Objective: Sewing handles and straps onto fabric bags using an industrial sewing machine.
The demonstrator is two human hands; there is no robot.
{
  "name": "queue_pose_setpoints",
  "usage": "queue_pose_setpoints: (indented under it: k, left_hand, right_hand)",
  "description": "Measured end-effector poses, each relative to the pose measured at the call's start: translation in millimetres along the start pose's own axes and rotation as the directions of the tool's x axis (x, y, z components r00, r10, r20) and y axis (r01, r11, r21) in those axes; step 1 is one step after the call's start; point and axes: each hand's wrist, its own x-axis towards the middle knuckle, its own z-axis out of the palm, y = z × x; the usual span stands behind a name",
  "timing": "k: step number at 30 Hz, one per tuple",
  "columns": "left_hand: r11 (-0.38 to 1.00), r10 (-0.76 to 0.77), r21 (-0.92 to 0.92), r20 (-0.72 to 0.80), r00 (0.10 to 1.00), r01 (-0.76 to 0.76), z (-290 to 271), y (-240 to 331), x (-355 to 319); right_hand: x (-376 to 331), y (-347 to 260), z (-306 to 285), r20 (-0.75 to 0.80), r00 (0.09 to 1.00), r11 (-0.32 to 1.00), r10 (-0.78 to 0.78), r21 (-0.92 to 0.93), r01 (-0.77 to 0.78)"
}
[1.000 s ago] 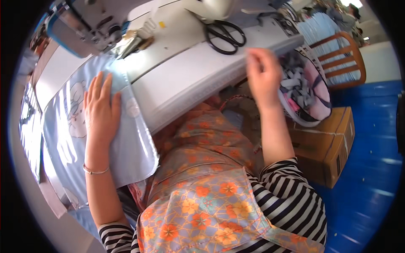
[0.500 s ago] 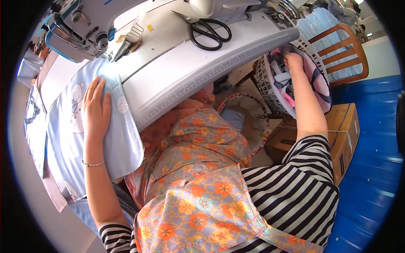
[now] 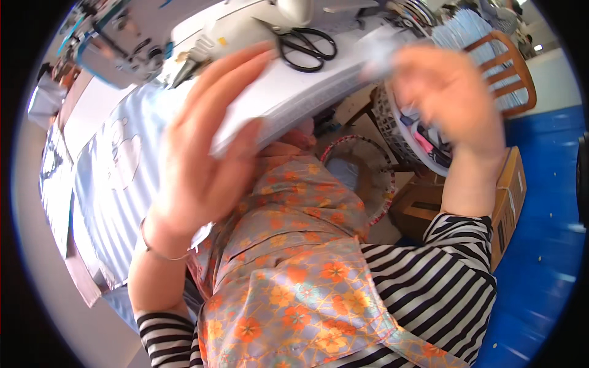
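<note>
My left hand (image 3: 205, 147) is raised above the front edge of the sewing table, fingers outstretched and holding nothing. Light blue satiny fabric (image 3: 116, 208) with a printed animal figure lies beside it, hanging over the table's left end. My right hand (image 3: 451, 92), smeared by motion, is up over the white laundry basket (image 3: 385, 113). Between its fingers is a small pale blue-grey piece (image 3: 379, 54) that looks like cloth, too blurred to name more exactly. Dark, grey and pink pieces lie inside the basket, partly hidden by my right hand.
Black-handled scissors (image 3: 305, 52) lie on the table near the sewing machine (image 3: 116, 52). Below stands a round bin (image 3: 388, 199) with a coloured rim, next to a cardboard box (image 3: 506, 211). A wooden chair (image 3: 521, 80) holds a pile of light blue fabric.
My right hand has come up out of the basket with a small pale piece. My left hand has lifted off the blue fabric and moved right.
</note>
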Motion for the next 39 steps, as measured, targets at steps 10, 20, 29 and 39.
queue_pose_setpoints:
  k: [10, 20, 29, 39]
  left_hand:
    - [0.773, -0.633, -0.179, -0.152, 0.759, 0.609, -122.2, -40.1, -79.5]
    - [0.272, -0.371, 0.827, -0.383, 0.846, 0.493, -176.6, -123.9, -130.4]
    - [0.766, -0.116, 0.617, -0.141, 0.983, 0.179, -27.5, -147.5, -90.4]
    - [0.779, -0.149, 0.589, -0.157, 0.976, 0.213, -27.5, -151.6, -88.6]
  right_hand:
    - [81.4, -21.0, 107.7, 0.311, 0.946, 0.973, -0.090, 0.231, 0.017]
    - [189.2, 17.5, 232.7, 0.244, 0.968, 0.909, 0.056, 0.389, -0.150]
    - [213.0, 32.4, 255.5, 0.068, 0.997, 0.994, 0.030, -0.107, -0.022]
    - [187.3, 34.0, 252.1, 0.074, 0.911, 0.781, -0.406, -0.490, 0.388]
